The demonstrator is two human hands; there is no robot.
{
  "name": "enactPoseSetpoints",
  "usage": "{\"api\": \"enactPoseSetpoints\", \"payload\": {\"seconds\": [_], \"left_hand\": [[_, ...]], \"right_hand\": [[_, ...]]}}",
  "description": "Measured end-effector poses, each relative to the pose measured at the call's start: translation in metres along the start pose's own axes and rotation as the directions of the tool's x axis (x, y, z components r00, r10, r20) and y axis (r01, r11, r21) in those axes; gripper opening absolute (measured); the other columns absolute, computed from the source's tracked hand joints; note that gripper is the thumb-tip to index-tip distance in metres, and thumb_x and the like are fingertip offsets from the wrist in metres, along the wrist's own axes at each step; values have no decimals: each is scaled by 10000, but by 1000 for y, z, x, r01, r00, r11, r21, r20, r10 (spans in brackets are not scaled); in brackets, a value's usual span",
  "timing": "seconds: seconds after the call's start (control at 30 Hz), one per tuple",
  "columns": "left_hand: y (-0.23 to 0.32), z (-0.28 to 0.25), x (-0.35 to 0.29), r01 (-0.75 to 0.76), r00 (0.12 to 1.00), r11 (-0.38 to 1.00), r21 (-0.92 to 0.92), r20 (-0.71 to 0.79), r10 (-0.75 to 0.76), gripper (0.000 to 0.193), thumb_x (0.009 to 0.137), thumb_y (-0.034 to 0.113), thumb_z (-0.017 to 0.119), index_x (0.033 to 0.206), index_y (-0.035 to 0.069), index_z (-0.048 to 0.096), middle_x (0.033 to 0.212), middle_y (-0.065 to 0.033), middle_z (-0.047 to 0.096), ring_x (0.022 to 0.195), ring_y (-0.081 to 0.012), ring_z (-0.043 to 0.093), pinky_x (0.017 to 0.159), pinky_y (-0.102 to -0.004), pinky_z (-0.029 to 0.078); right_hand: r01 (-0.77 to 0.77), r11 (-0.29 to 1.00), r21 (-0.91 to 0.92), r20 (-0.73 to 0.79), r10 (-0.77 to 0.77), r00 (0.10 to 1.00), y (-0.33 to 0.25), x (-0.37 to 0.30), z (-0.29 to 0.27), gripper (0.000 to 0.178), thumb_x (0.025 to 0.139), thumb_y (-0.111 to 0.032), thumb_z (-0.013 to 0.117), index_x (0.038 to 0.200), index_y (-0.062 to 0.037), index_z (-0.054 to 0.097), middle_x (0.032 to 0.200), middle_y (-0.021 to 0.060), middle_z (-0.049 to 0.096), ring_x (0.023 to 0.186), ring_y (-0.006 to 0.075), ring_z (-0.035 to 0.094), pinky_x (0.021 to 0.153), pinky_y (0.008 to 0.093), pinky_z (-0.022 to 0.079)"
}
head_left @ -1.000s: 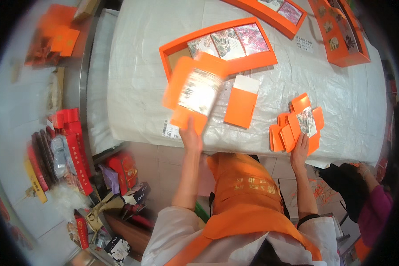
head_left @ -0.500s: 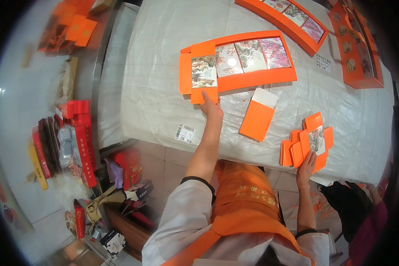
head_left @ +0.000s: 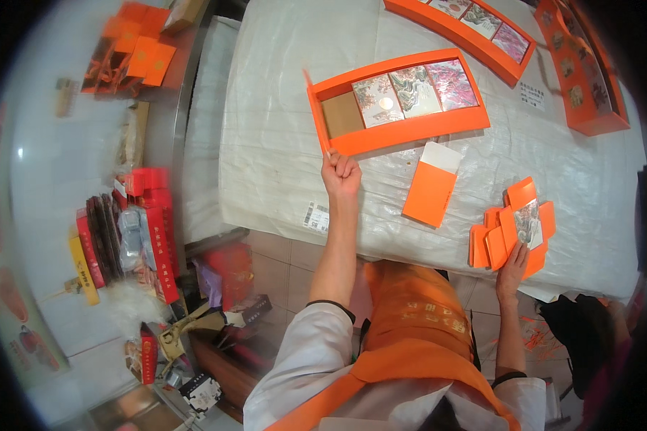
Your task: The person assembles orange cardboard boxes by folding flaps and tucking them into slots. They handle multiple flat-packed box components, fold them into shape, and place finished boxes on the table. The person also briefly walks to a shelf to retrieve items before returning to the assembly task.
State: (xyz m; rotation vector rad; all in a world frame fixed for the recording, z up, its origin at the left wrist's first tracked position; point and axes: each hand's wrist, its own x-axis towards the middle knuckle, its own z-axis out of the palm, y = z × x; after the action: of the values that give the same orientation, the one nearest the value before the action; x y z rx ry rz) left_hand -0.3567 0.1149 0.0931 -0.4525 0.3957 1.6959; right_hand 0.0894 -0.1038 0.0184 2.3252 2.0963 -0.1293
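Note:
My left hand [head_left: 342, 174] is closed in a pinch at the lower left corner of an orange display tray [head_left: 409, 134]. Its fingers hold a flat orange carton blank [head_left: 307, 77], seen nearly edge-on along the tray's left end. Three picture-printed square packs fill the tray's other places, while its leftmost place shows a bare brown bottom. My right hand [head_left: 513, 271] lies with its fingers stretched onto a pile of unfolded orange cartons [head_left: 506, 225], touching the printed panel on top. Between the hands lies an orange sleeve [head_left: 431, 192] with a white end.
Another filled orange tray [head_left: 474, 39] lies at the far side, and an orange printed box [head_left: 582, 79] stands at the far right. Plastic sheeting [head_left: 280, 129] covers the table. Red packages [head_left: 162, 244] sit on the left. Someone's dark clothing [head_left: 578, 337] shows at lower right.
The carton blank, which lay face up over the tray's left end, is now turned edge-on, uncovering the brown bottom. My left fingers have curled in. The right hand stays on its pile.

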Motion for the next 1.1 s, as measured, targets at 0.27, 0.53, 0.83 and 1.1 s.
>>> {"api": "enactPoseSetpoints", "payload": {"seconds": [0.27,0.53,0.83,1.1], "left_hand": [[-18,-4,8,-22,976,797,603,-159,147,391,910,464,501,836,80,502,643,-13,520,515,-108,458,443,-241,389],[-157,-137,-130,237,944,-176,956,-269,-190,407,927,393,474,1108,31,522,951,-73,556,881,-145,557,716,-293,484],[-263,-209,-146,298,951,89,950,-288,-115,209,910,69,408,1085,-37,449,1039,-133,538,972,-212,526,851,-331,414],[-255,-209,-145,456,883,246,855,-401,-242,297,924,182,448,1156,-4,454,1055,-78,530,958,-158,516,833,-298,422]], "right_hand": [[136,988,67,-169,-123,978,5,6,11,562,804,63,405,1354,80,288,1358,296,339,1269,435,329,1081,495,234],[41,996,-75,-24,-43,999,-11,14,11,587,772,34,493,1327,89,308,1344,293,331,1208,444,373,1004,483,352],[42,977,-207,13,-40,999,-39,10,3,620,781,-30,547,1339,80,301,1376,276,303,1199,412,393,903,467,402],[92,976,-197,97,-74,993,-68,-1,-12,545,807,-140,588,1297,23,414,1333,227,411,1176,341,447,874,421,414]]}}
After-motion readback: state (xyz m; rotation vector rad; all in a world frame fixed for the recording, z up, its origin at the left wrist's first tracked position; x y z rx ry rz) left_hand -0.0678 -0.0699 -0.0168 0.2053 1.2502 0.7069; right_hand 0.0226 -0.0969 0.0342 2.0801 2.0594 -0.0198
